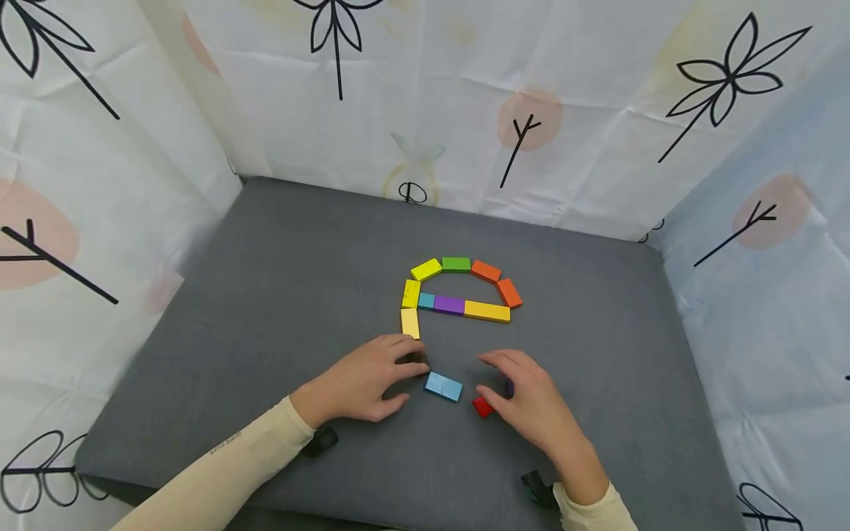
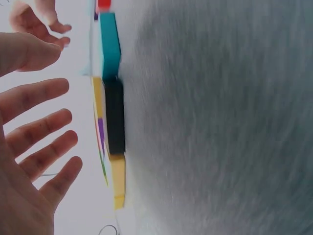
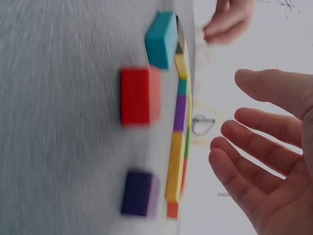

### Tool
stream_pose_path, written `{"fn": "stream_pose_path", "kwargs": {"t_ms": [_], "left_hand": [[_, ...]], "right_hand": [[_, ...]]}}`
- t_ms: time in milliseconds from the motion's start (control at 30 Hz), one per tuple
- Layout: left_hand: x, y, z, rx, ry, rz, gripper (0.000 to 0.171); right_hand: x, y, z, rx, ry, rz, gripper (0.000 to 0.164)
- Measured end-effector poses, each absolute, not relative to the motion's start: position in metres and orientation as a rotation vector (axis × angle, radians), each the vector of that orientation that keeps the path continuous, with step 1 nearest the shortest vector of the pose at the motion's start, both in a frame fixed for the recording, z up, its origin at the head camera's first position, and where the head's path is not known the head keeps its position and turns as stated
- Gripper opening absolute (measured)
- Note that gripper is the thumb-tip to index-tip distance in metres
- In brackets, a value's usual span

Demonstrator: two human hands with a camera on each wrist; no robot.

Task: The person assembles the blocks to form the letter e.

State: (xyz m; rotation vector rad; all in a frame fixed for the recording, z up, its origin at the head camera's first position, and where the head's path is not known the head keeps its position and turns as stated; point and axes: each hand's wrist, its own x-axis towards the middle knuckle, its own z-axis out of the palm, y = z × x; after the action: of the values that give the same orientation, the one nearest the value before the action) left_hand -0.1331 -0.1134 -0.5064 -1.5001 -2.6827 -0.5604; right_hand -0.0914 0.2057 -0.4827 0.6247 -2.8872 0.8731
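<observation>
My left hand [image 1: 361,380] has its fingers spread over a black block [image 2: 115,117], which it partly hides in the head view. Just right of its fingertips lies a light blue block [image 1: 443,386]. With fingers loosely bent, my right hand [image 1: 531,398] hovers by a red block [image 1: 482,406] and a dark purple block [image 3: 137,193]; in the right wrist view both blocks stand apart from the fingers. Beyond the left hand, a pale yellow block [image 1: 410,323] extends the line from the black block toward a yellow block [image 1: 410,293].
Farther back, a green block [image 1: 456,265], two orange blocks [image 1: 509,293] and another yellow block [image 1: 426,269] form an arch. A small teal block [image 1: 426,301], a purple block [image 1: 449,304] and a long yellow block [image 1: 488,311] run across below it. Everything lies on a grey surface [image 1: 299,265] with patterned cloth [image 1: 591,147] around it.
</observation>
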Motion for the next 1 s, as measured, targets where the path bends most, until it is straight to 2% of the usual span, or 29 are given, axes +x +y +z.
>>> {"fn": "stream_pose_path", "kwargs": {"t_ms": [200,433,800,1000], "left_hand": [[-0.118,-0.106,-0.506,-1.566,-2.613,-0.584,0.049],[-0.116,-0.098,-0.513,-1.607,-2.631,-0.5,0.052],[-0.112,-0.092,-0.52,-1.651,-2.673,-0.439,0.055],[-0.109,-0.09,-0.522,-1.646,-2.707,-0.367,0.06]], "right_hand": [[-0.086,0.226,-0.478,0.597,-2.935,0.837,0.05],[-0.078,0.227,-0.488,0.629,-2.983,0.835,0.047],[-0.074,0.221,-0.502,0.895,-3.029,0.739,0.046],[-0.073,0.22,-0.503,0.925,-3.041,0.74,0.045]]}}
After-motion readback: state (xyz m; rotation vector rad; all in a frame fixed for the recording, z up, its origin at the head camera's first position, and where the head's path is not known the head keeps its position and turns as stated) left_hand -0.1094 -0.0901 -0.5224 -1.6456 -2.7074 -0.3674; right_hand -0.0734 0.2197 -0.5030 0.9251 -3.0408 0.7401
